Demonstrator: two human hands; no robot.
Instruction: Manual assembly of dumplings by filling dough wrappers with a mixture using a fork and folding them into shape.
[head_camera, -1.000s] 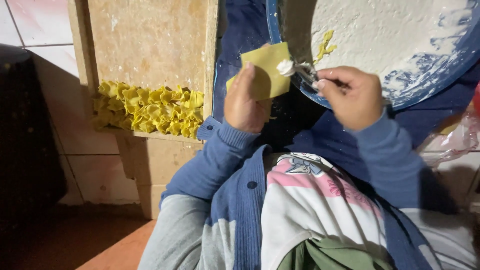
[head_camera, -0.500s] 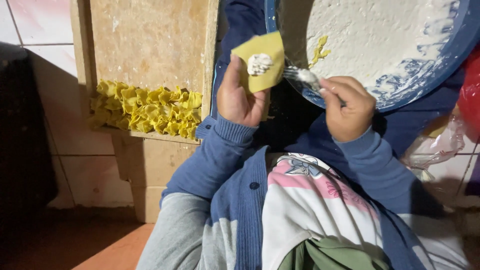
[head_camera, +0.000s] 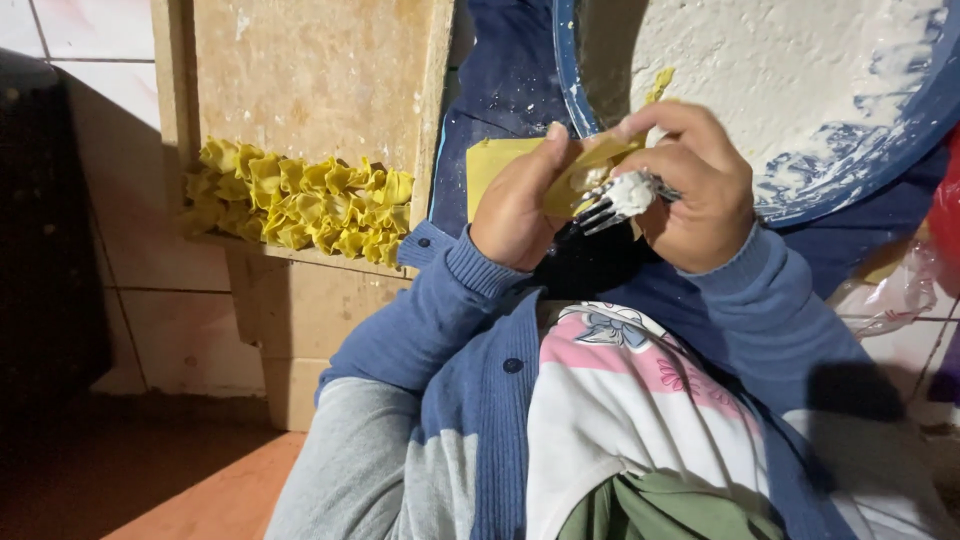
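Pale wall tiles (head_camera: 30, 25) and a reddish floor (head_camera: 210, 500) frame a wooden board (head_camera: 310, 80) that serves as the counter, with a heap of folded yellow dumplings (head_camera: 295, 200) piled along its near edge. Right of the board, a big blue-rimmed bowl (head_camera: 860, 170) smeared with white filling rests on blue cloth (head_camera: 500, 80). Below the bowl's rim the person's left hand (head_camera: 520, 205) is cupped around a yellow dough wrapper (head_camera: 580, 170), which is bent half shut over a dab of filling. The right hand (head_camera: 700, 185) is closed on a fork (head_camera: 620, 200) and at the same time pinches the wrapper's upper edge with thumb and forefinger; the fork's tines, coated in a lump of white filling, sit just below the wrapper and touch or nearly touch it. The wrapper thus lies between both hands, resting against the left palm and directly under the right fingertips. Judging from this, the main risk is the loaded fork smearing filling onto the wrapper's edge, which could keep the seam from sealing; the thin dough could also tear if the tines catch it, or the lump could drop onto the pink and white apron (head_camera: 640, 400) beneath.
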